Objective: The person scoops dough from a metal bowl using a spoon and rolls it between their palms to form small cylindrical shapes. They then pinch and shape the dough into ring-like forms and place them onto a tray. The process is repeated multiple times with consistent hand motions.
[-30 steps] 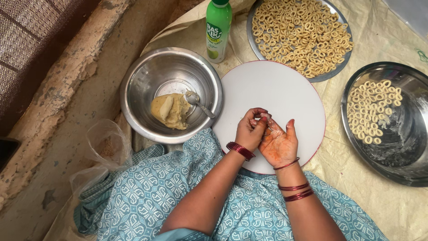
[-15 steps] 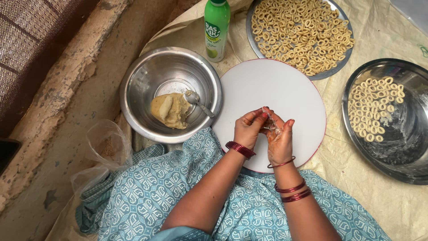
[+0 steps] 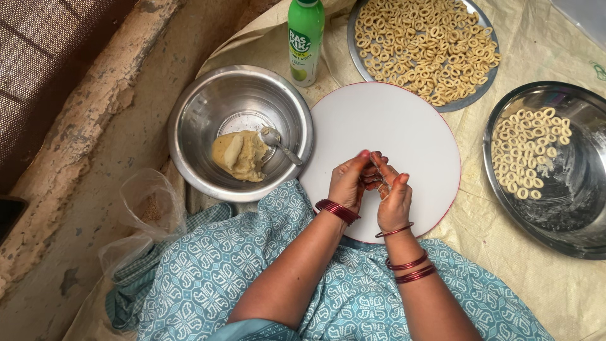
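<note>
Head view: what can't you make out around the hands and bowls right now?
- Whatever the left hand and right hand pinch: too small, covered by fingers.
- Right steel bowl: cut off by the right frame edge.
- Green bottle: top cut off by the upper edge.
- Plastic bag contents: blurred by the film.

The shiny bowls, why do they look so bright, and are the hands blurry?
In the head view, soft daylight bounces off the steel bowl with dough and the steel dish on the right, giving pale glare patches. Shadows are faint. The left hand and right hand look slightly soft at the fingertips, over the white round board; the dough rings look sharp.
</note>
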